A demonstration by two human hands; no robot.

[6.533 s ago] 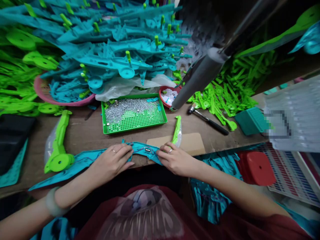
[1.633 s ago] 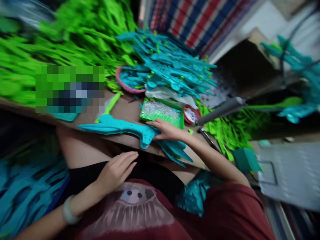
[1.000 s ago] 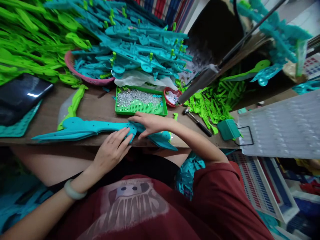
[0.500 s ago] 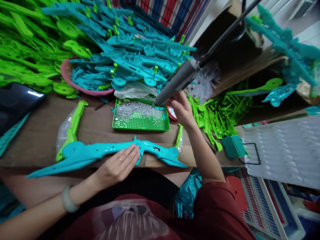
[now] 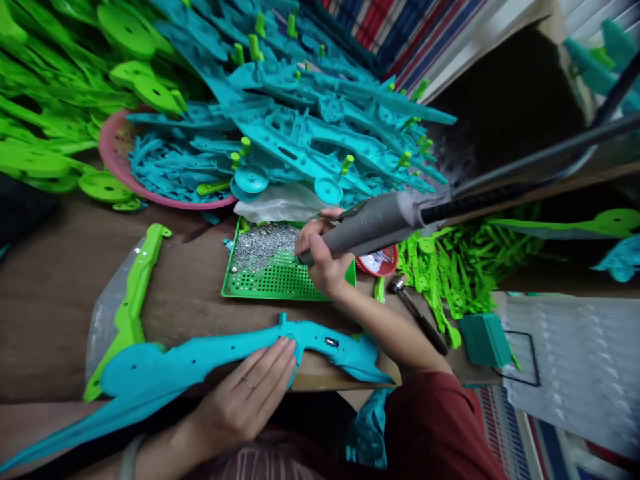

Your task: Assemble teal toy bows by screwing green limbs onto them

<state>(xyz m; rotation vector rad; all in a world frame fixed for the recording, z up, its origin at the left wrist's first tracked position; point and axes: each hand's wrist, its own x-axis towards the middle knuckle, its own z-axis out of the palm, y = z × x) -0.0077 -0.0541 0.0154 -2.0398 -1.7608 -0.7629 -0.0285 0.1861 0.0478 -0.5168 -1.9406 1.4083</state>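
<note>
A long blue plastic toy bow part (image 5: 200, 357) lies along the table's front edge, with a clear-and-green curved piece (image 5: 133, 300) under its left end. My left hand (image 5: 250, 393) rests flat on its middle, fingers straight and close together. Over the green perforated tray (image 5: 270, 287) my right hand (image 5: 325, 260) is wrapped around a grey electric screwdriver (image 5: 370, 223), which hangs from a slanting support at the right. Small metal screws (image 5: 263, 247) lie heaped in the tray. The screwdriver's tip points left, and whether a screw is on it cannot be seen.
Behind the tray are a pink basket (image 5: 117, 160) of small blue parts and a tall heap of blue parts (image 5: 320, 127). Green parts (image 5: 50, 100) pile up at the left, more (image 5: 455, 267) at the right. A hammer (image 5: 417, 313) lies near a red basket (image 5: 385, 263).
My right hand has closed around the screwdriver and brought it down and left over the screw tray, tilting it flatter. My left hand stays on the blue part. The view has shifted closer.
</note>
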